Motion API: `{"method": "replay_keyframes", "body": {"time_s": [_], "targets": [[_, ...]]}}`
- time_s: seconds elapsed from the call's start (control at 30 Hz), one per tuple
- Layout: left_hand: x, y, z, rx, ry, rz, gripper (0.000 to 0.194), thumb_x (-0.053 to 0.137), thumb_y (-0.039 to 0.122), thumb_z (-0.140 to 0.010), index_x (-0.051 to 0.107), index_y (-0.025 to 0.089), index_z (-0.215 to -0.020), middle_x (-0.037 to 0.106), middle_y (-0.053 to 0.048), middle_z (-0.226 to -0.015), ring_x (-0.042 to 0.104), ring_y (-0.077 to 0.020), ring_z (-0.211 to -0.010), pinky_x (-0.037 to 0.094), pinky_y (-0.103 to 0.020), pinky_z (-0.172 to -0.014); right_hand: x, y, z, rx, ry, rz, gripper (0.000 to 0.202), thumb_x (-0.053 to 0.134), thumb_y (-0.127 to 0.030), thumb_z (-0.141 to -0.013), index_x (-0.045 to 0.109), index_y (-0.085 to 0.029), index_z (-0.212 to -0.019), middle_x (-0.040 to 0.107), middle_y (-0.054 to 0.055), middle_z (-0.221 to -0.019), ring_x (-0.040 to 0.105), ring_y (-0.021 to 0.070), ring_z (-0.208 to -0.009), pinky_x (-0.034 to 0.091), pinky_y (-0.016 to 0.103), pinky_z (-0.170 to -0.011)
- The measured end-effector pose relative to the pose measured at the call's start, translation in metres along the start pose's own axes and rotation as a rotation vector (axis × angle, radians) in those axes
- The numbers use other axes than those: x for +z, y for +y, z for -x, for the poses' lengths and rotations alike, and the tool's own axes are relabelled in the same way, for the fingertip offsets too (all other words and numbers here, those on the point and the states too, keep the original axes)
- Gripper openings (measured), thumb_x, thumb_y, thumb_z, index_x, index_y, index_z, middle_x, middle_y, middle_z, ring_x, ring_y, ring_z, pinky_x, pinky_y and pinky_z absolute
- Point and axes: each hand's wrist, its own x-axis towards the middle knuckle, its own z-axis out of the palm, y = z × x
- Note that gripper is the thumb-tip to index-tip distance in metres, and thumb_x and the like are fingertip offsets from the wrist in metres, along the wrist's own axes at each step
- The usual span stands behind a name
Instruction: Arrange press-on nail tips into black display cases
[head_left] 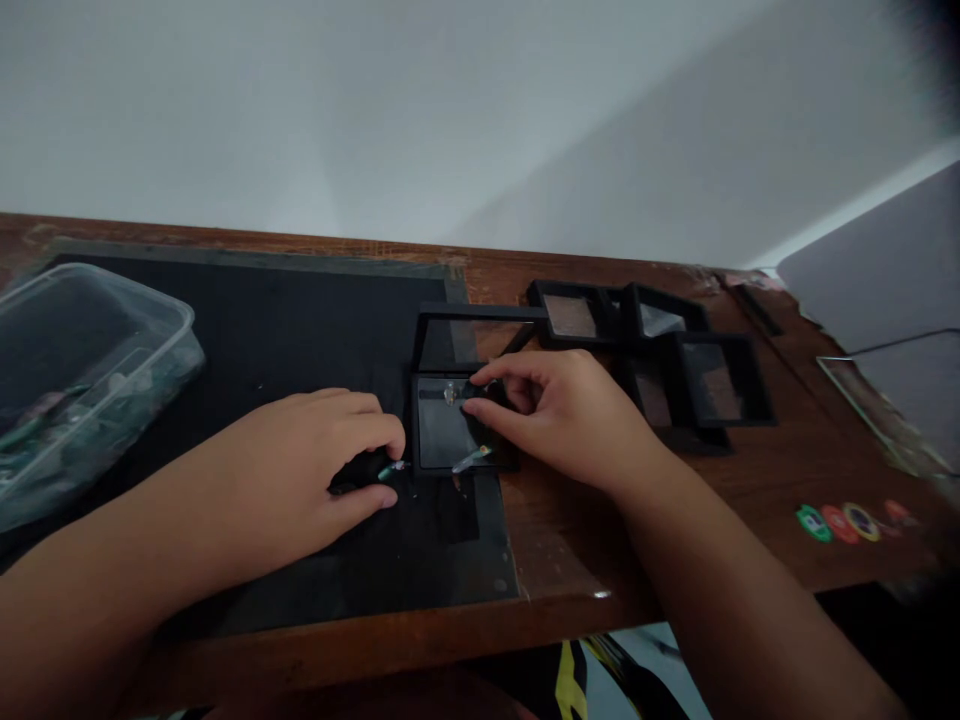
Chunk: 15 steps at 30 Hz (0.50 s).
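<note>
A small black case [417, 440] stands with its clear-windowed lid [480, 312] raised. Inside, a small shiny piece [450, 393] sits near the back, and a small teal piece with an orange tip [472, 459] lies near the front edge. My right hand [555, 410] reaches over the case from the right, its thumb and index finger in a pinch beside the shiny piece; what is between them is dark and unclear. My left hand [300, 470] rests on the black mat [315, 310], fingers curved and apart around another small teal piece [390, 469].
Several black frames with clear windows [720, 380] lie piled on the wooden table [570, 560] at the right. A clear plastic tub [169, 310] with small bagged things stands at the left. Round coloured pieces [840, 523] lie far right. A wall [375, 120] rises behind.
</note>
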Motion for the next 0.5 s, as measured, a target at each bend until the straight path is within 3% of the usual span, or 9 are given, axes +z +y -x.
{"method": "replay_keyframes", "body": {"time_s": [0.5], "targets": [[-0.0006,0.0065,-0.003,0.039,0.1,0.049,0.019,0.062,0.038,-0.093,0.075,0.03,-0.081,0.074,-0.004,-0.086,0.069,-0.0238,-0.079,0.056,-0.036,-0.076,0.0061,0.0021,-0.0042,-0.038,0.045,-0.023,0.013,0.084,-0.032,-0.085,0.087,-0.021,-0.091,0.057,-0.004,-0.059,0.047,0.0099,-0.054,0.031,0.028,-0.057]]}}
